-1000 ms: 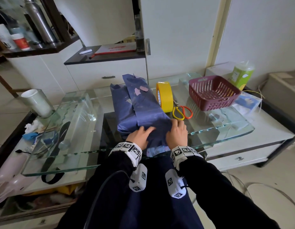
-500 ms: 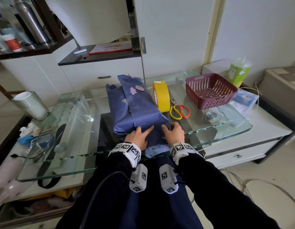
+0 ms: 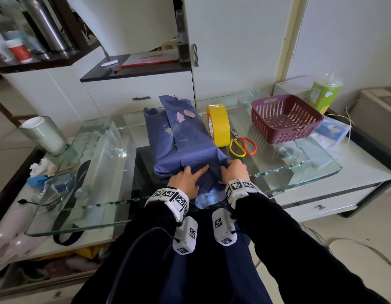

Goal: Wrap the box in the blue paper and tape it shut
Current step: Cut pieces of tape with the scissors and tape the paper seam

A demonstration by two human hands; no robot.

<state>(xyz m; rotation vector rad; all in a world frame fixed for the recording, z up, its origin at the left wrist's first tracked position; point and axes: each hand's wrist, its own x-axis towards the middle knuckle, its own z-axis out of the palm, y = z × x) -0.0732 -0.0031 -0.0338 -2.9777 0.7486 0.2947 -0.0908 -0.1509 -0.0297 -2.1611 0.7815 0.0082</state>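
The box lies lengthwise on the glass table [image 3: 299,170], fully covered by the blue paper [image 3: 185,139], which has torn pale patches near its far end. My left hand [image 3: 186,178] presses the paper flat against the near end of the box, index finger stretched to the right. My right hand [image 3: 235,170] has its fingers curled, pinching the paper at the near right corner. A loose flap of paper [image 3: 208,197] hangs down between my wrists. The yellow tape roll [image 3: 218,125] stands on edge just right of the box.
Yellow-and-orange scissors [image 3: 242,145] lie right of the tape. A maroon plastic basket [image 3: 285,117] sits further right, a green container [image 3: 323,93] behind it. A white cup [image 3: 44,134] stands at far left. White cabinets rise behind the table.
Both hands slid down from the top of the box to its near end. The right hand went from lying flat to pinching the paper at the corner. The camera view shifted slightly.
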